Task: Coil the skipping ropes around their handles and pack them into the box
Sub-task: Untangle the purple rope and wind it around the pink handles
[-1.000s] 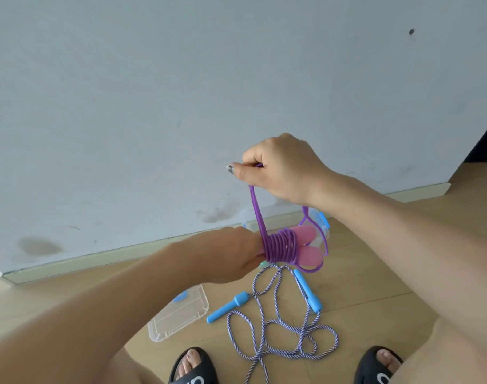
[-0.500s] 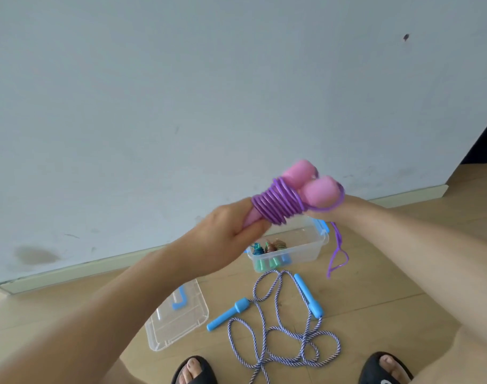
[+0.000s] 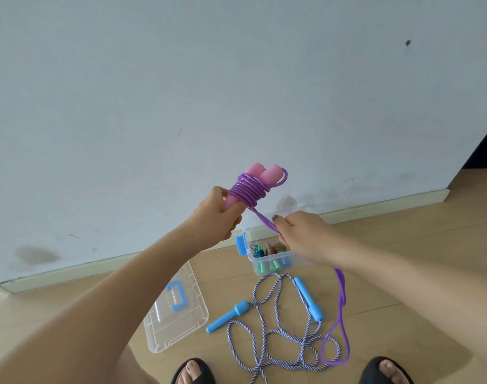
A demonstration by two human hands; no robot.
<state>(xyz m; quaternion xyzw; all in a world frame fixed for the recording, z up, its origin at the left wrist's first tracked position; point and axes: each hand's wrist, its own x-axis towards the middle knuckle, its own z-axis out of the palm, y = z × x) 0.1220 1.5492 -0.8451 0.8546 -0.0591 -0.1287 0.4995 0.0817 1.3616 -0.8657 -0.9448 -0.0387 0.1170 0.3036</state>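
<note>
1. My left hand (image 3: 218,217) is closed around the lower ends of the two pink handles (image 3: 260,173), fingers wrapped tight and thumb on top, holding them side by side and tilted up toward the wall (image 3: 236,79).
2. The purple rope (image 3: 247,191) is wound in close turns around the middle of both handles, with one small loop sticking out past the handle on the right.
3. From the bottom of the coil a doubled strand runs down and to the right into my right hand (image 3: 303,236).
4. My right hand pinches that strand between thumb and curled fingers, pulling it taut and straight away from the coil.
5. Below my right wrist the loose tail of the purple rope hangs down in a long loop whose bottom reaches the wooden floor (image 3: 403,273) near my right sandal (image 3: 386,370).
6. The clear box (image 3: 275,261) stands open on the floor against the skirting, right under my hands, with several wound ropes already inside.
7. Its clear lid (image 3: 178,325) with the blue grip lies flat to the left of it.
8. The striped rope (image 3: 275,328) with blue handles lies uncoiled on the floor between the box and my feet.
</note>
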